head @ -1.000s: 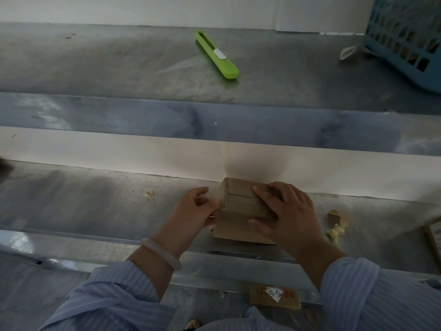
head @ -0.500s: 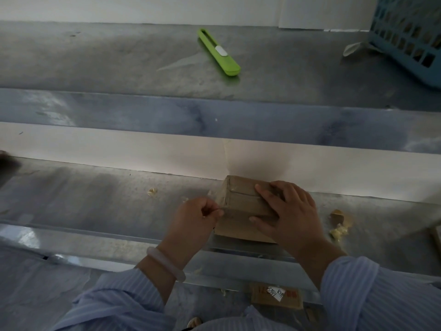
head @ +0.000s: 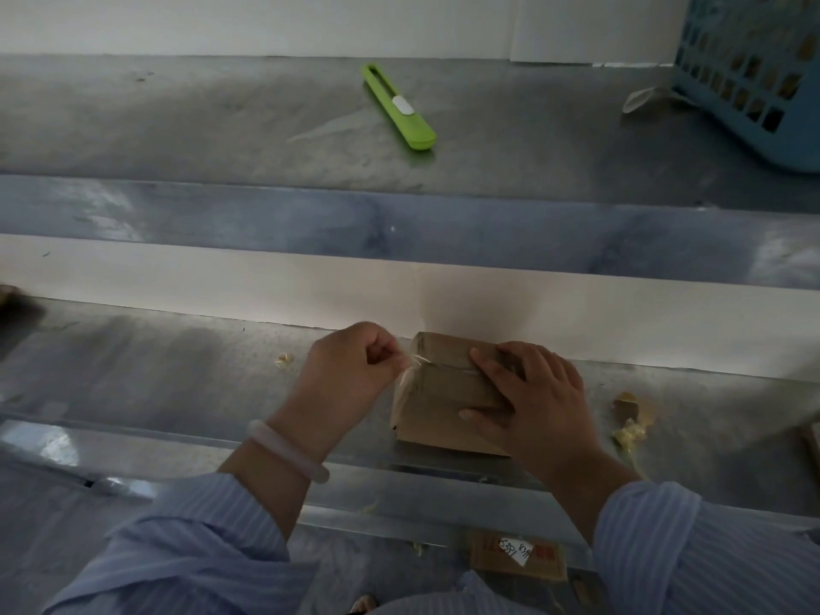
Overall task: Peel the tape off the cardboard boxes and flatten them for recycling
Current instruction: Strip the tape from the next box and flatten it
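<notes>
A small brown cardboard box [head: 439, 392] stands on the lower metal shelf [head: 155, 375], against the white back panel. My right hand [head: 528, 401] lies flat over its top and right side, pressing it down. My left hand [head: 355, 366] is just left of the box, fingers pinched on a strip of clear tape [head: 410, 368] that stretches from the box's upper left edge. The right part of the box is hidden under my right hand.
A green utility knife [head: 399, 106] lies on the upper shelf. A blue plastic basket [head: 754, 68] stands at the upper right, a scrap of tape [head: 639, 97] beside it. Crumpled tape bits [head: 630, 426] lie right of the box. A flattened labelled cardboard piece [head: 517, 559] lies below.
My left hand has pinched the tape end at the box's left edge and pulled it up and to the left, lifting the strip off. My right hand keeps holding the box.
</notes>
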Demonstrator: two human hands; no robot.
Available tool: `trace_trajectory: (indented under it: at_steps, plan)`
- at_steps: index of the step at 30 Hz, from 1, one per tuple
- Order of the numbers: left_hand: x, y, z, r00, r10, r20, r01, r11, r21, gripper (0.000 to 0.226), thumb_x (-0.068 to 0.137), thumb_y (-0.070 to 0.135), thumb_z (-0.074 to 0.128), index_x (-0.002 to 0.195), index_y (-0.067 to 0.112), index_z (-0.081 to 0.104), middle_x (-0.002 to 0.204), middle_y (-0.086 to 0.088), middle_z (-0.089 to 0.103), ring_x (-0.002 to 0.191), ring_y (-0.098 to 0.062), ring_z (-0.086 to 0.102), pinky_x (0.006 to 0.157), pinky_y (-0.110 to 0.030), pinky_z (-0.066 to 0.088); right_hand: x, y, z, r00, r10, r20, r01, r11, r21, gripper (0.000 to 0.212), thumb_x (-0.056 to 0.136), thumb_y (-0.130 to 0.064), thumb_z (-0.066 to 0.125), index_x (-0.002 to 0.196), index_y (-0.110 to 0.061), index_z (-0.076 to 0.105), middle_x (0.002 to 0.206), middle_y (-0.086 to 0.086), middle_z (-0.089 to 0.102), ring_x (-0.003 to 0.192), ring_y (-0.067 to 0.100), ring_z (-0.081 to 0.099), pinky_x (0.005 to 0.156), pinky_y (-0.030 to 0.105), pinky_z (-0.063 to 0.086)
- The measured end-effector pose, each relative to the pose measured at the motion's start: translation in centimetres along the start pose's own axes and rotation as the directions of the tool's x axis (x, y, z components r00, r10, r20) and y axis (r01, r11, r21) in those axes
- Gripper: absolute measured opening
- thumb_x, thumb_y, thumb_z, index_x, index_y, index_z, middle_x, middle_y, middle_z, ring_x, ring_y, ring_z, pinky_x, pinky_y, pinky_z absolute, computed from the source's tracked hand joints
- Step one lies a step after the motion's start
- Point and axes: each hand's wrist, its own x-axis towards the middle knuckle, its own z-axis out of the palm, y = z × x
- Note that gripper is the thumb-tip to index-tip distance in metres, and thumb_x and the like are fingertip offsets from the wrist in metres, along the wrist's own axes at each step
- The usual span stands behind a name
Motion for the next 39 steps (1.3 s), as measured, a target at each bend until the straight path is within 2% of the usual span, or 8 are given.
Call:
trace_trajectory:
  at_steps: [4, 6, 10, 14, 18, 24, 31, 39]
  plan:
    - [0.3, -0.3, 1.5, 0.983, 0.171, -0.068, -0.168, 0.985, 0.043, 0.038, 0.081, 0.025, 0.074, 0.114, 0.026, 0.054, 0.069, 0.012, 0.062, 0.067, 0.001, 0.059, 0.06, -0.006, 0.043, -0.3, -0.2, -0.2, 1.0, 0.003, -0.002, -0.003, 1.0, 0.004, 0.067, 0.077, -0.071, 0.053, 0.131, -0.031, 0.058, 0.125, 0.003, 0.054, 0.115, 0.026, 0.051, 0.1, 0.047, 0.039]
    - [0.7, -0.5, 2.0, 0.963, 0.257, -0.075, -0.246, 0.96, 0.134, 0.04, 0.083, 0.025, 0.072, 0.12, 0.024, 0.06, 0.078, 0.011, 0.059, 0.073, -0.003, 0.055, 0.07, -0.019, 0.049, -0.4, -0.3, -0.2, 1.0, 0.006, -0.003, -0.006, 1.0, 0.003, 0.067, 0.077, -0.071, 0.052, 0.13, -0.031, 0.058, 0.126, 0.003, 0.054, 0.116, 0.026, 0.051, 0.1, 0.047, 0.039]
    - [1.9, -0.4, 2.3, 0.946, 0.313, -0.085, -0.297, 0.941, 0.159, 0.023, 0.082, 0.024, 0.072, 0.104, 0.02, 0.07, 0.099, 0.002, 0.055, 0.089, -0.011, 0.053, 0.08, -0.026, 0.05, -0.3, -0.3, -0.2, 1.0, 0.003, -0.008, -0.003, 1.0, -0.003, 0.067, 0.078, -0.071, 0.05, 0.13, -0.031, 0.058, 0.126, 0.004, 0.054, 0.117, 0.027, 0.051, 0.102, 0.047, 0.038]
    - [2.2, 0.3, 2.9, 0.95, 0.31, -0.032, -0.303, 0.942, 0.141, 0.005, 0.087, 0.016, 0.064, 0.085, 0.021, 0.063, 0.087, 0.007, 0.067, 0.082, -0.009, 0.061, 0.076, -0.032, 0.054, -0.3, -0.2, -0.1, 1.0, 0.001, -0.02, -0.001, 1.0, 0.008, 0.067, 0.078, -0.071, 0.052, 0.13, -0.03, 0.059, 0.125, 0.005, 0.056, 0.116, 0.027, 0.051, 0.101, 0.047, 0.038]
    - [2.7, 0.2, 2.9, 0.929, 0.355, -0.102, -0.335, 0.926, 0.173, 0.004, 0.089, 0.015, 0.062, 0.085, 0.016, 0.061, 0.081, 0.004, 0.067, 0.076, -0.012, 0.062, 0.069, -0.028, 0.052, -0.3, -0.2, -0.2, 1.0, -0.017, -0.013, 0.017, 1.0, 0.021, 0.066, 0.076, -0.07, 0.054, 0.13, -0.032, 0.059, 0.124, 0.005, 0.056, 0.116, 0.028, 0.052, 0.1, 0.047, 0.039]
    - [3.6, 0.9, 3.4, 0.809, 0.556, -0.188, -0.496, 0.819, 0.288, 0.007, 0.083, 0.012, 0.07, 0.083, 0.015, 0.064, 0.082, 0.002, 0.065, 0.079, -0.017, 0.055, 0.07, -0.031, 0.047, -0.2, -0.2, -0.6, 1.0, -0.012, 0.004, 0.012, 0.999, 0.033, 0.065, 0.075, -0.07, 0.053, 0.128, -0.033, 0.06, 0.123, 0.005, 0.057, 0.115, 0.029, 0.053, 0.1, 0.048, 0.04]
    - [4.5, 1.0, 4.0, 0.89, 0.408, -0.205, -0.413, 0.911, 0.019, 0.008, 0.083, 0.015, 0.071, 0.083, 0.018, 0.063, 0.082, 0.009, 0.061, 0.073, -0.005, 0.055, 0.069, -0.019, 0.049, -0.1, -0.2, -0.8, 0.999, 0.0, 0.032, -0.001, 0.999, 0.039, 0.066, 0.073, -0.07, 0.055, 0.128, -0.034, 0.06, 0.123, 0.005, 0.057, 0.115, 0.03, 0.053, 0.099, 0.048, 0.041]
    - [5.0, 0.1, 3.1, 0.843, 0.53, -0.094, -0.534, 0.845, -0.019, 0.015, 0.082, 0.008, 0.07, 0.091, 0.017, 0.062, 0.087, 0.009, 0.06, 0.079, -0.005, 0.057, 0.072, -0.019, 0.05, -0.2, -0.1, -1.1, 0.999, -0.02, 0.031, 0.019, 0.998, 0.052, 0.065, 0.073, -0.068, 0.057, 0.127, -0.033, 0.061, 0.122, 0.005, 0.058, 0.114, 0.03, 0.054, 0.098, 0.049, 0.042]
